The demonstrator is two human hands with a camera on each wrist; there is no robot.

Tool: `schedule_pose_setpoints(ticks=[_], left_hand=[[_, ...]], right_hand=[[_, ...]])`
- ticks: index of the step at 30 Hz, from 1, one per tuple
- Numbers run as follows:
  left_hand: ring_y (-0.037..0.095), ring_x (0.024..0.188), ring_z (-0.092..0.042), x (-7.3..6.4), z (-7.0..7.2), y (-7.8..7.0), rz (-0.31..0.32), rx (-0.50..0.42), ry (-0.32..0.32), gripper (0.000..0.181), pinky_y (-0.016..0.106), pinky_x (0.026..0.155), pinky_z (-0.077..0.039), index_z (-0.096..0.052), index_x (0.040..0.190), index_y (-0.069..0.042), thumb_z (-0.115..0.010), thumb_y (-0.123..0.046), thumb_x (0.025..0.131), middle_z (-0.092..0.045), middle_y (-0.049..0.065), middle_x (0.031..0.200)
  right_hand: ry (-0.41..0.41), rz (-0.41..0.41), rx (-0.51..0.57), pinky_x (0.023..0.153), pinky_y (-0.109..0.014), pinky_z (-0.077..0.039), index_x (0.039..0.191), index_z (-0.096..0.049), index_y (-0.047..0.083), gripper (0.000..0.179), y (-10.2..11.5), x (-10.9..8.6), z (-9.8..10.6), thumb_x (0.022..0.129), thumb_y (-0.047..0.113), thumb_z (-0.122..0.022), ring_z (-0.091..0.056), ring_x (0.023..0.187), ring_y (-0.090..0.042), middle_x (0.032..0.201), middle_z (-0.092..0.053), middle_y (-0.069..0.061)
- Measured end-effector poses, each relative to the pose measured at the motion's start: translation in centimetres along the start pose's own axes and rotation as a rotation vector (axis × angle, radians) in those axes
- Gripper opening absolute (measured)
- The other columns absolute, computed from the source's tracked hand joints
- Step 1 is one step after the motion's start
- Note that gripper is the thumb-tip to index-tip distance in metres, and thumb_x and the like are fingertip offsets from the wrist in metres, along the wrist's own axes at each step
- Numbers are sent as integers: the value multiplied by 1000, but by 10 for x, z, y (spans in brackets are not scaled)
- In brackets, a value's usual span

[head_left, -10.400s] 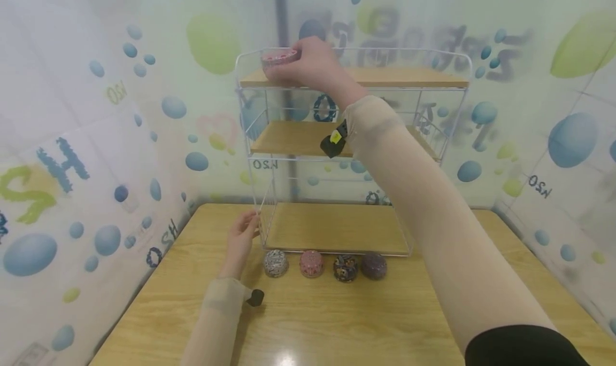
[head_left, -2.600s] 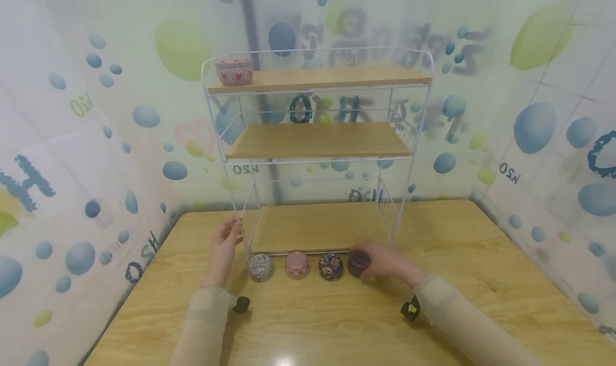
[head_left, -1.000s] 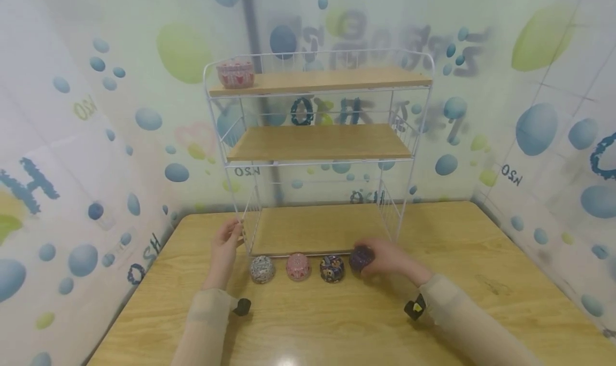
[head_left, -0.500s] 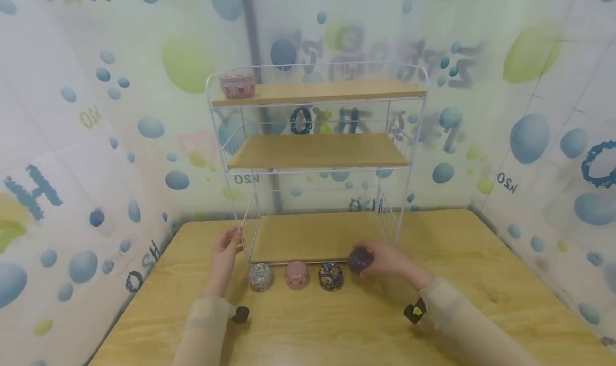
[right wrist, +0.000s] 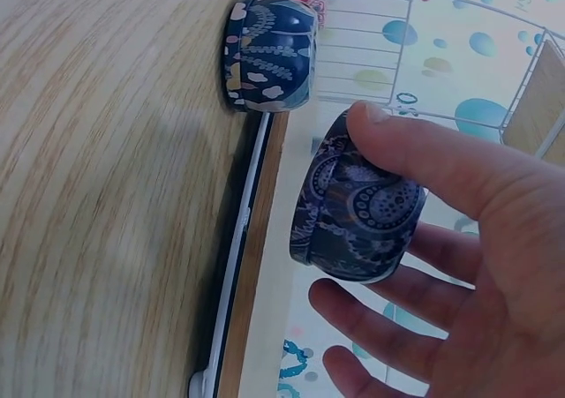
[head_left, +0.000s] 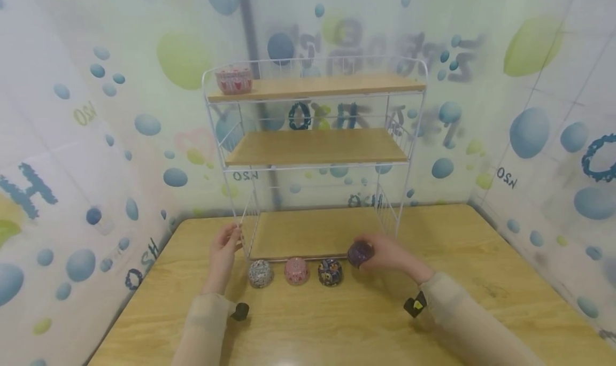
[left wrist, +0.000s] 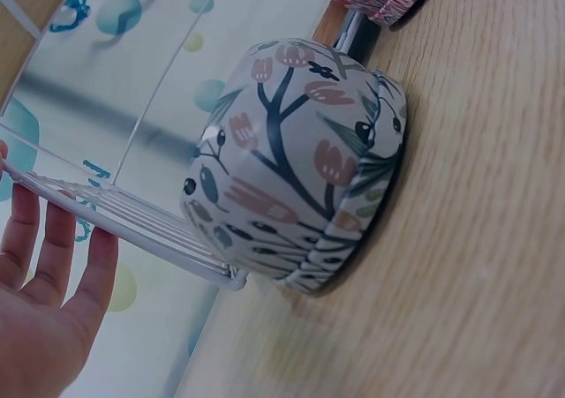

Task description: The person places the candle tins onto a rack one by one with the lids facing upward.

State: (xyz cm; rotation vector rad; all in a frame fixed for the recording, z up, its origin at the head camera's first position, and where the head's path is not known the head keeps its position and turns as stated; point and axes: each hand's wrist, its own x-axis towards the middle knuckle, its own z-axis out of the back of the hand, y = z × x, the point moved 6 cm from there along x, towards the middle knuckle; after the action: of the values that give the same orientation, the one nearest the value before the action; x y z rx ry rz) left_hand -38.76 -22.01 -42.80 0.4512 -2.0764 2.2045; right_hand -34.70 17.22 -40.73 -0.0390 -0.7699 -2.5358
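My right hand (head_left: 389,255) pinches a dark purple paisley-patterned round tin (right wrist: 357,204) between thumb and fingers. The tin is tilted and held just off the table, by the front edge of the bottom shelf. At the lower left post of the white wire rack (left wrist: 132,230), my left hand (head_left: 225,251) holds the frame with its fingers. Along the rack's front stand a white floral tin (left wrist: 291,160), a pink tin (head_left: 296,270) and a navy patterned tin (right wrist: 269,54). A pink tin with red hearts (head_left: 234,80) sits at the left end of the top shelf (head_left: 327,85).
The rack also has a middle shelf (head_left: 317,147) and a bottom shelf (head_left: 308,232), both of wood. It stands toward the back of a wooden table (head_left: 308,323). Printed curtains with blue and green spots surround the table at the back and sides.
Earlier my right hand had the heart-patterned tin at the top shelf's left end; it was let go there. Since then the right hand has grasped the purple tin and raised it slightly. The left hand stays.
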Motion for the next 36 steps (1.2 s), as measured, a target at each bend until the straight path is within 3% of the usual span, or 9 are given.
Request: schedule_pose_setpoints(ticks=[13,24,28,36], left_hand=[[21,106,-54,-1,0,-1,15,-16,-4,30,32,92,-52,-53,121,0,-51,-23,102,-59,-3,106],[23,107,-53,2,-2,-1,-2,-6,0,35,25,88,-52,-52,123,1,-52,-27,101,-58,-1,111],[25,107,-53,1,-2,-2,3,-20,-2,29,27,89,-53,-54,119,0,-52,-24,102,-58,-1,108],[15,103,-55,1,-1,-1,27,-41,-2,30,36,96,-50,-52,123,2,-50,-21,103,-58,-6,106]], right_hand=[[1,-34,12,95,-50,-48,128,-58,1,71,1,0,2,65,19,-86,-59,109,-34,122,-62,-16],[-9,-51,34,94,-51,-48,128,-57,0,71,1,3,5,65,16,-86,-59,108,-35,121,-62,-17],[-18,-49,26,92,-50,-50,127,-58,1,71,3,4,7,65,18,-86,-60,106,-33,119,-63,-16],[-43,-53,48,92,-49,-50,126,-58,0,69,1,4,8,65,17,-87,-60,105,-33,118,-63,-17]])
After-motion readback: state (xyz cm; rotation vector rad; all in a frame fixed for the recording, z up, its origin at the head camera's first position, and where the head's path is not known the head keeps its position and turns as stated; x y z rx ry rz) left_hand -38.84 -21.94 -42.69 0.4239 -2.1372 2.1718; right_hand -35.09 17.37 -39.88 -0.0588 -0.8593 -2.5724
